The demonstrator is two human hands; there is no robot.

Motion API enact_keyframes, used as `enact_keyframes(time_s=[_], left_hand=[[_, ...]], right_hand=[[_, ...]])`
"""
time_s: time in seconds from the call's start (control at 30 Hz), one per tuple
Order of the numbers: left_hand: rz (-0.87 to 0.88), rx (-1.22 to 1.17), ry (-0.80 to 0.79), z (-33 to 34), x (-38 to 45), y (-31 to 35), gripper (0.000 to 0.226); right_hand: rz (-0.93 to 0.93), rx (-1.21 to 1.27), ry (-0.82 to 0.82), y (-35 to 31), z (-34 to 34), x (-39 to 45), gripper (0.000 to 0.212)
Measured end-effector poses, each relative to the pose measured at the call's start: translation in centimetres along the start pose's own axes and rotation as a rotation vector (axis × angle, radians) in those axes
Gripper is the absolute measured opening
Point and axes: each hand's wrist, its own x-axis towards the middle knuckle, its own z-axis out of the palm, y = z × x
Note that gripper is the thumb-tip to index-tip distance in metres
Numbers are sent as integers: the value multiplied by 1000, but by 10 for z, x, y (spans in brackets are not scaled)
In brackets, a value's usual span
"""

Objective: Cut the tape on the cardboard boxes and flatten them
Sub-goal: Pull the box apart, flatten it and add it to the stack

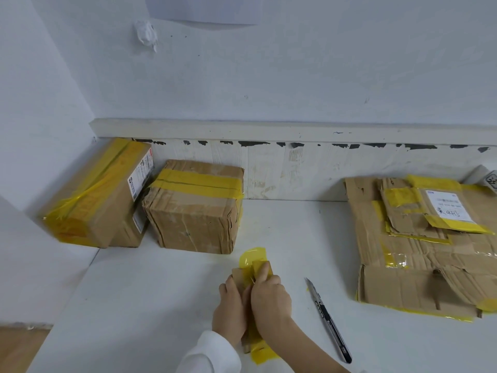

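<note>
A small, narrow cardboard box (pixel 256 343) wrapped in yellow tape lies on the white table (pixel 161 305) in front of me. My left hand (pixel 231 308) grips its left side. My right hand (pixel 270 297) grips its right side, thumb on the yellow tape at the top. A loose flap of tape (pixel 252 257) sticks up at the far end. The utility knife (pixel 328 319) lies on the table just right of my hands, blade pointing away. Two sealed boxes stand at the back left: a tilted one (pixel 91 195) and a squarer one (pixel 196 208).
A pile of flattened cardboard (pixel 419 251) with yellow tape and a shipping label lies at the right. A white wall and low ledge (pixel 269 127) run along the back. The table's left edge drops to a lower surface (pixel 32 265).
</note>
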Motion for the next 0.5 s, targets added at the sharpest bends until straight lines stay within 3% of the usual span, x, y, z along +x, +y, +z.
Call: enact_keyframes(time_s=[0.13, 0.33, 0.5], left_hand=[[24, 151, -9, 2, 3, -3, 42], [56, 204, -13, 2, 6, -8, 43], [49, 206, -8, 3, 4, -8, 53]], right_hand=[[-16, 66, -57, 18, -15, 2, 62], [-61, 338, -142, 53, -28, 8, 18], [15, 691, -233, 77, -32, 5, 23]])
